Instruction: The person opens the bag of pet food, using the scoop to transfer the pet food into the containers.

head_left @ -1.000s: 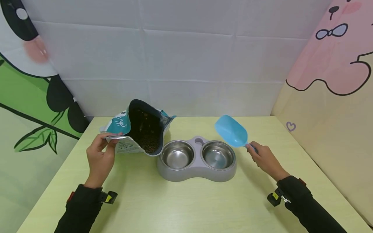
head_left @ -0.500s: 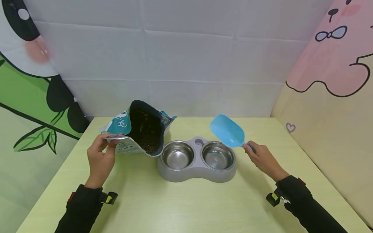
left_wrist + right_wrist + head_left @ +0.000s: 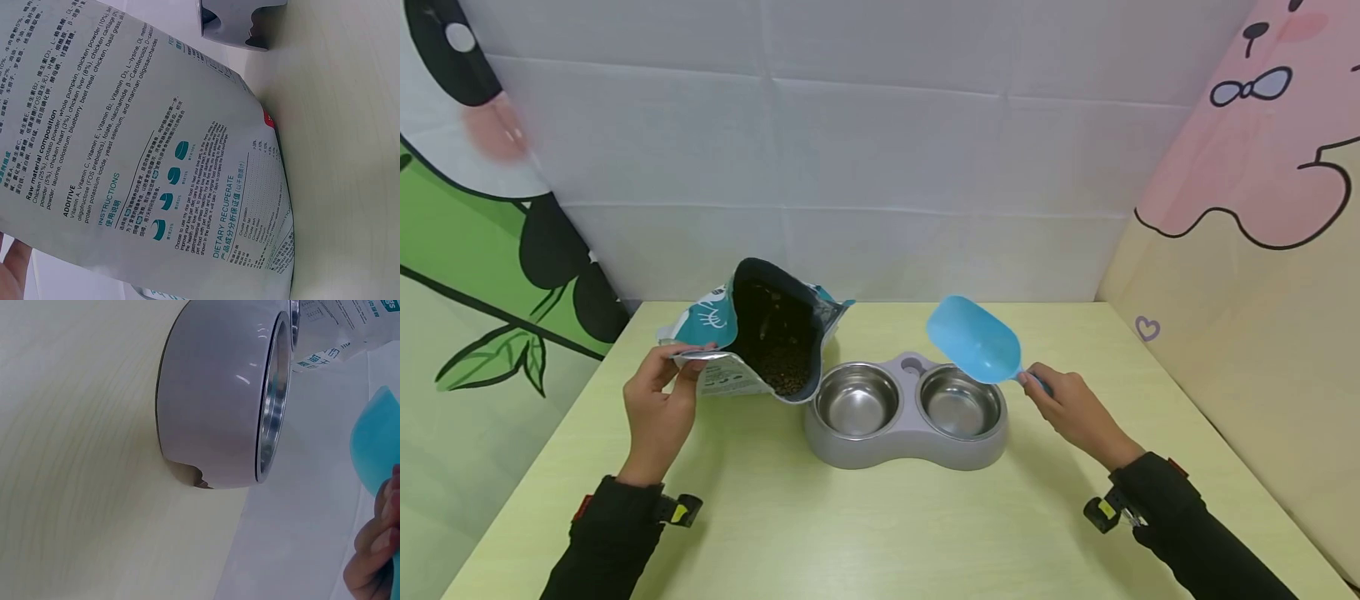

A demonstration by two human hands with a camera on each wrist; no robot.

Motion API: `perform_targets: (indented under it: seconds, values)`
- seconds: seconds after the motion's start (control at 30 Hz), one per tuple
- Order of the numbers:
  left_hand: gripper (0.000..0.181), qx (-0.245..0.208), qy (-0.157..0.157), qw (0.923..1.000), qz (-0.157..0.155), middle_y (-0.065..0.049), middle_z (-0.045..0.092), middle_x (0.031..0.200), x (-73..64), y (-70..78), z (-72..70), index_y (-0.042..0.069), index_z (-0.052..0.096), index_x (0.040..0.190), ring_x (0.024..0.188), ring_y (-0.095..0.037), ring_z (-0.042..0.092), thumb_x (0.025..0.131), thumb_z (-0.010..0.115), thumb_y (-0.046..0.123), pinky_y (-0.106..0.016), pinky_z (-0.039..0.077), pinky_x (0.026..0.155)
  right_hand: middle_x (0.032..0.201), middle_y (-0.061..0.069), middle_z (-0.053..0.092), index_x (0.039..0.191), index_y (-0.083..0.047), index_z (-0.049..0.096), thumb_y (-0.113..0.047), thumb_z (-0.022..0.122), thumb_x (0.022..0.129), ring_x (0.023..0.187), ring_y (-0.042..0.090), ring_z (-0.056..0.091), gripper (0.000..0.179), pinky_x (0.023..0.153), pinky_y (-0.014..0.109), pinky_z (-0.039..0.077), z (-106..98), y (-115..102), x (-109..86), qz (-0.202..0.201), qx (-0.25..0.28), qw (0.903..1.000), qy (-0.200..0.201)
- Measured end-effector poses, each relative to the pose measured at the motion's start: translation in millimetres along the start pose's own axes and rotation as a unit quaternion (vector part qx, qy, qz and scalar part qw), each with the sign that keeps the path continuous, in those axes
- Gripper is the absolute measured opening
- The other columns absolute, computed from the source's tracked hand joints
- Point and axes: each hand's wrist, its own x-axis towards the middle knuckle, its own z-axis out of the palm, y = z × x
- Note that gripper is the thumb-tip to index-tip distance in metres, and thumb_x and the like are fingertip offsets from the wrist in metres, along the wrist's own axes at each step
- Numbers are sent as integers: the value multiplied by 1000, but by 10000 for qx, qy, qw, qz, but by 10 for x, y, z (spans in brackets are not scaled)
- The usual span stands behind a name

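Scoop [image 3: 976, 340] in outstretched right hand [image 3: 1078, 412]; exact grip partly unclear.

The pet food bag [image 3: 150, 156] bears the printed headings "Raw material composition", "ADDITIVE", "INSTRUCTIONS 使用说明" and "DIETARY RECUPERATE 产品成分分析保证值". The first list reads "Chicken (25%), potato powder, whole pumpkin, chicken powder (10%)" and includes "chicken heart (3%)" and "chicken liver (8%)"; the second begins "Vitamin A, Vitamin C, Vitamin E", and the last contains the entries "Crude protein" and "Crude fat". In the right wrist view, a teal patch [image 3: 391, 305] on the same bag shows the letters "gs"; much of the remaining small print is too fine to read reliably.
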Motion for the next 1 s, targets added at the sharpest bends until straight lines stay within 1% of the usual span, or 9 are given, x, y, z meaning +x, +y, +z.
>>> perform_targets:
  seconds: [0.13, 0.27, 0.57, 0.8, 1.0]
  values:
    - [18, -19, 13, 10000, 21, -26, 65, 98, 0, 0, -3, -11, 60, 102, 102, 4, 58, 85, 64, -10, -14, 45, 89, 65, -2, 40, 90, -5, 55, -22, 47, 102, 56, 12, 41, 22, 47, 24, 34, -16, -43, -6, 5, 13, 10000, -37]
    - [18, -31, 6, 10000, 33, -26, 66, 98, 2, 2, -2, -11, 60, 102, 102, 4, 58, 85, 64, -10, -14, 45, 89, 64, -2, 40, 90, -5, 55, -23, 48, 102, 55, 12, 41, 22, 46, 23, 35, -39, -93, -19, 18, 111, 9999, -103]
    - [17, -8, 2, 10000, 23, -26, 66, 98, 3, 8, -8, -11, 60, 102, 102, 4, 58, 85, 63, -10, -15, 45, 89, 61, -4, 38, 86, -8, 53, -20, 48, 102, 50, 8, 40, 20, 43, 23, 35, -80, -156, -7, -172, 281, 9993, -150]
    - [17, -27, -6, 10000, 5, -26, 66, 98, 3, 4, -11, -10, 60, 102, 103, 2, 58, 86, 63, -9, -15, 45, 90, 61, -5, 38, 86, -8, 53, -19, 48, 102, 49, 8, 41, 20, 42, 23, 36, -95, -187, 9, -250, 242, 9993, -139]
    - [17, -14, 3, 10000, -7, -26, 66, 98, 3, 13, -10, -10, 60, 102, 103, 2, 59, 85, 64, -9, -15, 45, 89, 59, -8, 36, 86, -12, 53, -20, 47, 102, 47, 8, 40, 19, 40, 23, 36, -118, -250, 5, -411, 301, 9986, -153]
